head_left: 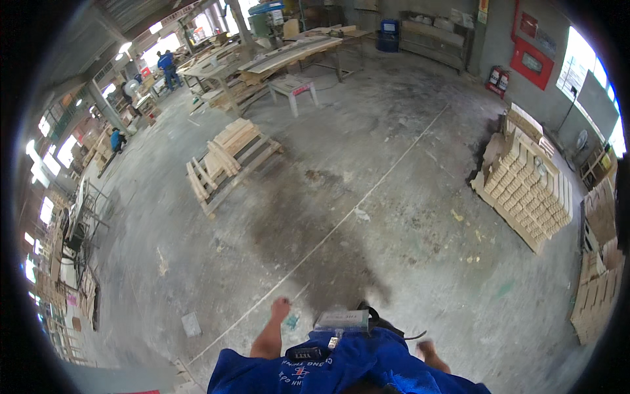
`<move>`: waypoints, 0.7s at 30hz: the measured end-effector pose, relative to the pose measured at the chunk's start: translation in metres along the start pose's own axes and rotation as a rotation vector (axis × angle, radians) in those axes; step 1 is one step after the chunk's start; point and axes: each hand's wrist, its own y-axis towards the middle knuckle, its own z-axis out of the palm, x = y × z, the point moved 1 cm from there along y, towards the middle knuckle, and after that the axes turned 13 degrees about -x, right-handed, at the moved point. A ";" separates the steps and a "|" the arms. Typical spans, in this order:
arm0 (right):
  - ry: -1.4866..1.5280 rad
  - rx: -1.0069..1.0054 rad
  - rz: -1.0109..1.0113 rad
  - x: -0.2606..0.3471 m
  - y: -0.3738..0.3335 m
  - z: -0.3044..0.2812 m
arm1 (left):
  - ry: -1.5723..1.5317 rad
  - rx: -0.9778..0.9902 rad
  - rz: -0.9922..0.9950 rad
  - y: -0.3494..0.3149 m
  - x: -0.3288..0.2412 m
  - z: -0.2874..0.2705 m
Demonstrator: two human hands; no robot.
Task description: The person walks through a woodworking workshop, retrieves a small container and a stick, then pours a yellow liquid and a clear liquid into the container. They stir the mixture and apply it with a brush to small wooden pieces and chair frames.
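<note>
My left hand (281, 307) hangs in front of my body on the left, over the concrete floor. Its fingers are curled closed, and nothing shows in them. On the other side, my right hand (426, 348) is low beside my blue shirt, small and smeared, so its fingers cannot be made out. Neither hand touches any object that I can see. A badge in a clear holder (342, 320) is clipped to the front of my shirt.
A pallet of light wooden boards (230, 154) sits ahead to the left. Stacked wooden pieces (525, 184) stand at right. Beyond are a small white stool (293, 88), long worktables (289, 56), a blue drum (388, 36) and fire extinguishers (497, 81). People in blue (168, 65) work far left.
</note>
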 end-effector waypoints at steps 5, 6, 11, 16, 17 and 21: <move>0.559 -0.218 -0.365 0.284 0.208 -0.137 | 0.174 0.332 -0.018 0.043 -0.069 0.057; 0.183 -0.437 -0.883 0.323 0.247 -0.178 | 0.135 0.376 -0.008 0.067 -0.094 0.068; 0.506 -0.203 -0.548 0.508 0.351 -0.273 | 0.136 0.375 0.040 0.234 -0.185 0.079; 0.739 0.024 -0.303 0.588 0.422 -0.330 | -0.024 0.246 0.326 0.487 -0.350 0.058; 0.764 0.042 -0.330 0.617 0.433 -0.343 | -0.081 0.211 0.367 0.537 -0.387 0.052; 0.975 0.127 -0.458 0.738 0.494 -0.412 | -0.362 0.304 0.469 0.721 -0.585 0.011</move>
